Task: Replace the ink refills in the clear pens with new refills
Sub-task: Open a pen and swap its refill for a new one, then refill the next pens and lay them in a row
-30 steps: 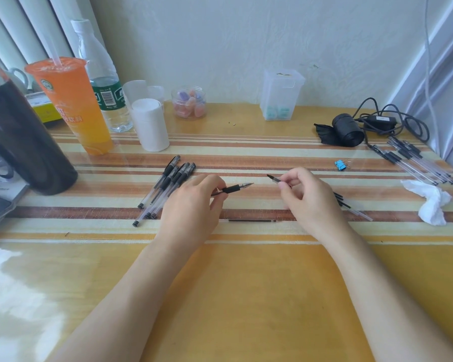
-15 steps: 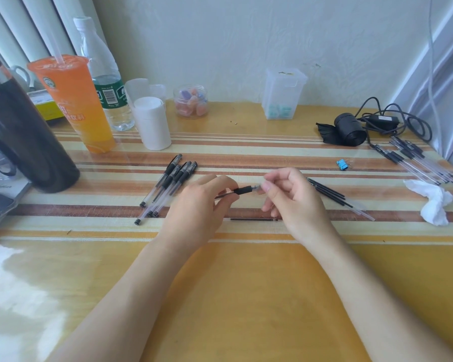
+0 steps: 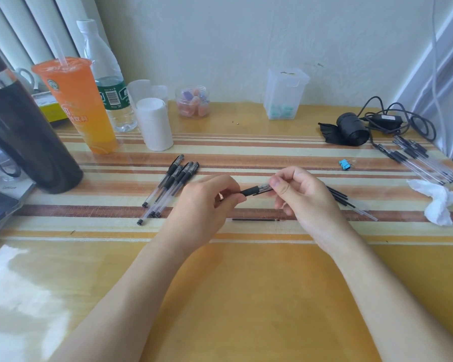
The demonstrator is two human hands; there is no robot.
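My left hand (image 3: 207, 205) grips a clear pen (image 3: 254, 190) by its barrel, its black grip section pointing right. My right hand (image 3: 304, 197) pinches the pen's clear cap end with thumb and fingers, so both hands hold the same pen above the table. A loose black refill (image 3: 255, 220) lies on the table just below the hands. Several capped clear pens (image 3: 171, 185) lie in a bunch to the left. Several black refills (image 3: 341, 198) lie to the right, partly hidden behind my right hand.
An orange drink cup (image 3: 81, 108), a water bottle (image 3: 107, 82), a white container (image 3: 153, 124) and a black flask (image 3: 24, 131) stand at the left. More clear pens (image 3: 424, 163), a crumpled tissue (image 3: 437, 199), a black cable bundle (image 3: 351, 129) and a blue clip (image 3: 345, 163) are at the right.
My right hand has moved left from apart to meet the pen in my left hand. The small piece it held is now on the pen's tip end.
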